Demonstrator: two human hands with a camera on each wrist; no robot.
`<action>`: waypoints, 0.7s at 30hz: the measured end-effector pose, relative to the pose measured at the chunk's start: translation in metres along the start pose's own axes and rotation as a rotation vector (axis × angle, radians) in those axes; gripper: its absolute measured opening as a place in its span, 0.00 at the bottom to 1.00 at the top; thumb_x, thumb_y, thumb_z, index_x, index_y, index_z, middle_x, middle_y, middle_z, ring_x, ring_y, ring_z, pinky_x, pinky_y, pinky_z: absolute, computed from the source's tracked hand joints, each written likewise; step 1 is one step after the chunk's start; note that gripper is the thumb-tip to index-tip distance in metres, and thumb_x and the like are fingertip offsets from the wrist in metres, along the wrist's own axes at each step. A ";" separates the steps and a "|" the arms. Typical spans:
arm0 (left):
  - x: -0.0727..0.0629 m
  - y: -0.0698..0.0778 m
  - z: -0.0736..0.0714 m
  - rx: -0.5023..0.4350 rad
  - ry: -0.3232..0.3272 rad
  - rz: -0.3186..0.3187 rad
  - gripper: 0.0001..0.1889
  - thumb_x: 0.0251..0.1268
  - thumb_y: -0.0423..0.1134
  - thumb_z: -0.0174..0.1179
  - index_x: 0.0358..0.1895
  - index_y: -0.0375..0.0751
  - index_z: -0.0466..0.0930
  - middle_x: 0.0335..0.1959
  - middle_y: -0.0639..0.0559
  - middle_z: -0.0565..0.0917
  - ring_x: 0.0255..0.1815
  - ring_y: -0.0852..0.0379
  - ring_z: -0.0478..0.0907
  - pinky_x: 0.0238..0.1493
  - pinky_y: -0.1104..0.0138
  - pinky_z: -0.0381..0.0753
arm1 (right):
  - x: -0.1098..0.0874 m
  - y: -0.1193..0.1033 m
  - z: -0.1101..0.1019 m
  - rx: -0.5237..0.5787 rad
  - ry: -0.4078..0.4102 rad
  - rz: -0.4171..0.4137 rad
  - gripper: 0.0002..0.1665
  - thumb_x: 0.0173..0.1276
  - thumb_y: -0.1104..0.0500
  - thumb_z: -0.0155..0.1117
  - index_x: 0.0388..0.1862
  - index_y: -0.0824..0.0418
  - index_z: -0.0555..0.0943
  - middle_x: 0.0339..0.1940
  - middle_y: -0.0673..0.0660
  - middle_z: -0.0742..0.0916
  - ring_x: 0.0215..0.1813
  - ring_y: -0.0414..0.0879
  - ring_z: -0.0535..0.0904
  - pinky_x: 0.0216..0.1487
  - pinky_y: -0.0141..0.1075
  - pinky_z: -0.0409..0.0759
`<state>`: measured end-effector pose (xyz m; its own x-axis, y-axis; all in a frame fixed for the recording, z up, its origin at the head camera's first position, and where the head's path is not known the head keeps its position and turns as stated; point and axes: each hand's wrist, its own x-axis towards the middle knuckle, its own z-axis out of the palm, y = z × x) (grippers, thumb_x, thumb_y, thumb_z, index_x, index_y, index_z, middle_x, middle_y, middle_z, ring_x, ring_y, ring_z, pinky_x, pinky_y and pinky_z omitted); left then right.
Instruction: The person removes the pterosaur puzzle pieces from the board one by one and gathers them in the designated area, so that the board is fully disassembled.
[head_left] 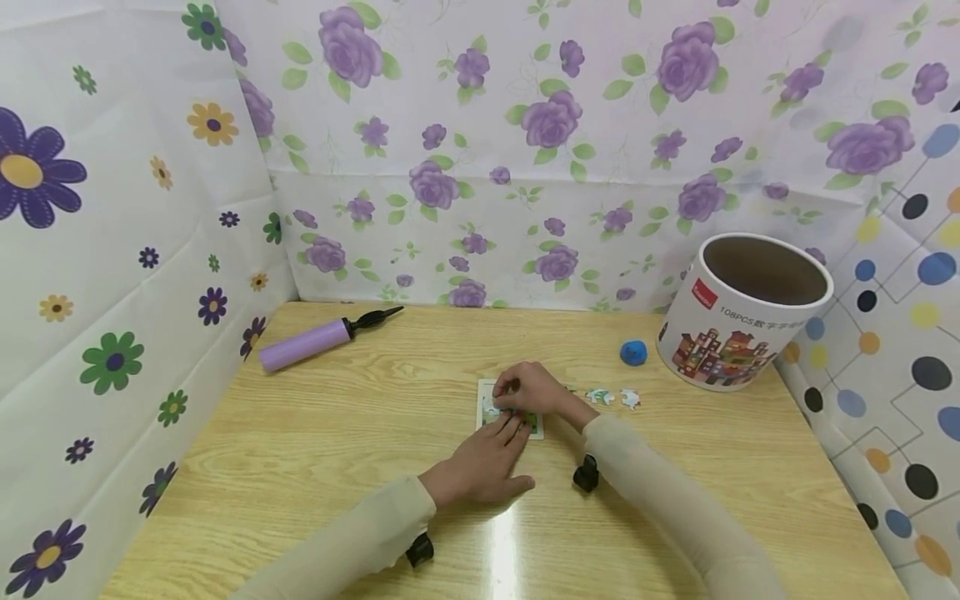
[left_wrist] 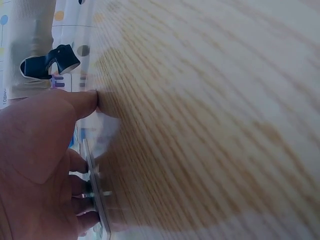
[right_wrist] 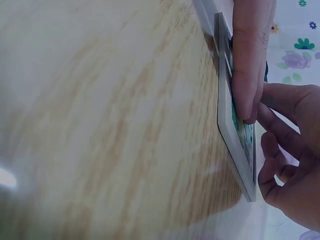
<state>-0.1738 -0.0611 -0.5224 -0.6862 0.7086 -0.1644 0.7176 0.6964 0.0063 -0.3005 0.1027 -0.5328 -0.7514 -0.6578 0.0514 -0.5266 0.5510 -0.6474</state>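
The puzzle board (head_left: 482, 402) lies flat on the counter (head_left: 337, 467), in front of the person. The left hand (head_left: 486, 463) rests its extended fingers on the board; its grip is wide, thumb apart. The right hand (head_left: 534, 390) is positioned over the board, fingers bent; whether its grip holds a piece cannot be determined. Loose puzzle pieces (head_left: 631, 399) lie right of the board, near a blue object (head_left: 633, 352).

A hand could pass between the purple pump (head_left: 306, 345) and the left hand (head_left: 483, 468). Rightward, puzzle pieces (head_left: 630, 399), a blue lump (head_left: 633, 352) and a tub (head_left: 720, 350) obstruct the worktop (head_left: 360, 425).
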 end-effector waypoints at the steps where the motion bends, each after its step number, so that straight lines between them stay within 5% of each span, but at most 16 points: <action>1: 0.000 0.000 0.000 0.001 -0.001 -0.001 0.43 0.80 0.65 0.40 0.81 0.33 0.51 0.83 0.37 0.51 0.84 0.46 0.46 0.81 0.59 0.49 | 0.000 0.000 0.000 0.001 0.002 -0.003 0.04 0.68 0.52 0.74 0.34 0.49 0.89 0.32 0.40 0.87 0.31 0.37 0.81 0.35 0.34 0.80; 21: 0.000 0.000 0.001 0.022 -0.004 -0.003 0.43 0.80 0.65 0.39 0.82 0.34 0.51 0.83 0.38 0.50 0.84 0.47 0.45 0.82 0.60 0.47 | -0.003 0.001 0.002 0.090 0.023 0.037 0.03 0.69 0.54 0.73 0.36 0.52 0.90 0.31 0.42 0.89 0.34 0.36 0.85 0.40 0.34 0.84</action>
<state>-0.1739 -0.0610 -0.5239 -0.6877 0.7061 -0.1686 0.7182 0.6957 -0.0160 -0.2982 0.1044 -0.5350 -0.7792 -0.6254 0.0428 -0.4612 0.5257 -0.7148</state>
